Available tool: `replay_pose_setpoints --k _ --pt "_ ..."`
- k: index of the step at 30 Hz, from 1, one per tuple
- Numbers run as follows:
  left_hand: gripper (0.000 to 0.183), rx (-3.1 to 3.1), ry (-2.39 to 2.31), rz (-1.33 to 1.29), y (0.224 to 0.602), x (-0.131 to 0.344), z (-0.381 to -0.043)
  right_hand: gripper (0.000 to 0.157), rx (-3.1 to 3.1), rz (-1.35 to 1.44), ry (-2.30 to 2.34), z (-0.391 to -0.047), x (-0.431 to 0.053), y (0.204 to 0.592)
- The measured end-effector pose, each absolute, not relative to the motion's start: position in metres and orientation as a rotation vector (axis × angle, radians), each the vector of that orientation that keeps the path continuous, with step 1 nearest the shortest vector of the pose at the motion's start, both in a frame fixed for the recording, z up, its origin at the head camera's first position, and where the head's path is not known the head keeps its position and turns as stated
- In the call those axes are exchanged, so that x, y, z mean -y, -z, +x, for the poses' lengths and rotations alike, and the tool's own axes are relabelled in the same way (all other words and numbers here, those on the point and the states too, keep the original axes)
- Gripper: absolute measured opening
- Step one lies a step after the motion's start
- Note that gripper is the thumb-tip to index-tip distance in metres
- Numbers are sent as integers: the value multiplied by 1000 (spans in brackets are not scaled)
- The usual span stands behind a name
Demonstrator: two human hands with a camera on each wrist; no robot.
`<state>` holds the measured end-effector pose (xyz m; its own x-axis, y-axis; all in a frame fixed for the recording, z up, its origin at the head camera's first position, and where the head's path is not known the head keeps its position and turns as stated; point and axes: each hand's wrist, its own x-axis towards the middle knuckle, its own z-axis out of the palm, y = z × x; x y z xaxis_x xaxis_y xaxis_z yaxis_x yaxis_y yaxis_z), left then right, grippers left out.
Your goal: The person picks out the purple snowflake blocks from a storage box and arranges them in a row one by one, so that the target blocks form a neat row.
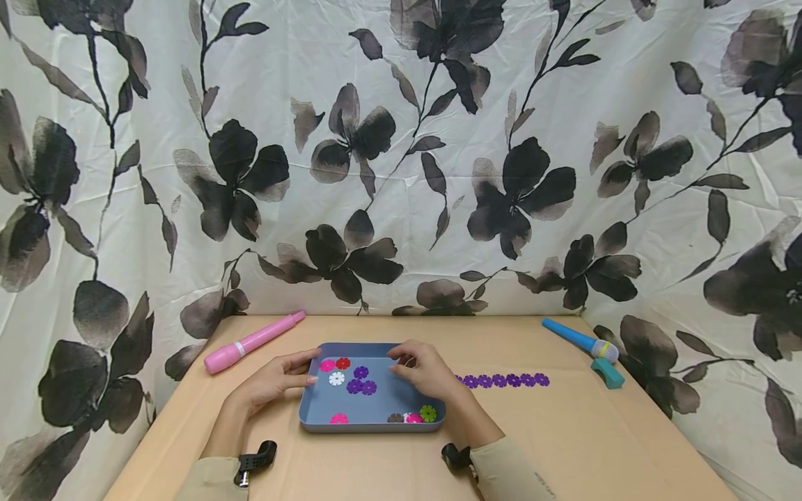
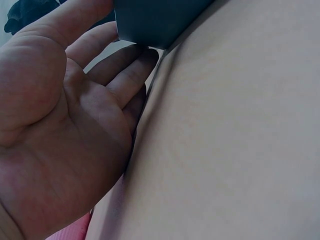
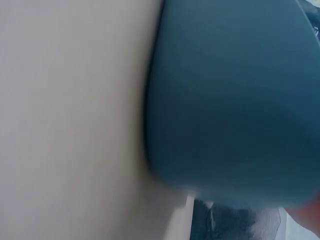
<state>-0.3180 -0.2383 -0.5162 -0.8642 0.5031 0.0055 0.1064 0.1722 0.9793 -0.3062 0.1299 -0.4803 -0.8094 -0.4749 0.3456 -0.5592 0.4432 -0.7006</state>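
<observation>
A blue-grey tray [image 1: 376, 427] holds small plastic flower discs: several purple ones [image 1: 361, 387] near its middle, with pink, red, white, brown and green ones round about. My left hand [image 1: 266, 383] grips the tray's left wall, thumb at the rim and fingers along the outside. In the left wrist view its fingers reach the tray's corner [image 2: 150, 25]. My right hand [image 1: 426, 372] hovers over the tray's right side, fingers bent and the index tip apart from the thumb. No disc shows between them. The right wrist view has mostly the tray's outer wall [image 3: 230, 100].
A row of purple flower discs [image 1: 499, 380] runs along the table right of the tray, its left end behind my right wrist. A pink marker-like stick [image 1: 253, 342] lies at left. At right are a blue toy microphone [image 1: 576, 337] and a teal curved block [image 1: 607, 374].
</observation>
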Motion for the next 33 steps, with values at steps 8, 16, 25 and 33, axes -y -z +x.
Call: replay_pose_setpoints --k 8,16,25,33 --pt "73 -2121 -1754 586 516 238 -317 25 2677 928 -1202 -302 -110 482" --pt "75 -2120 -1757 577 516 237 -316 27 2755 922 -1196 -298 -91 487" --pt "75 -2115 -1768 574 515 237 -316 36 2872 1073 -974 -296 -87 492" --pt "73 -2130 -1760 565 514 238 -316 25 2883 1102 -842 -298 -88 494"
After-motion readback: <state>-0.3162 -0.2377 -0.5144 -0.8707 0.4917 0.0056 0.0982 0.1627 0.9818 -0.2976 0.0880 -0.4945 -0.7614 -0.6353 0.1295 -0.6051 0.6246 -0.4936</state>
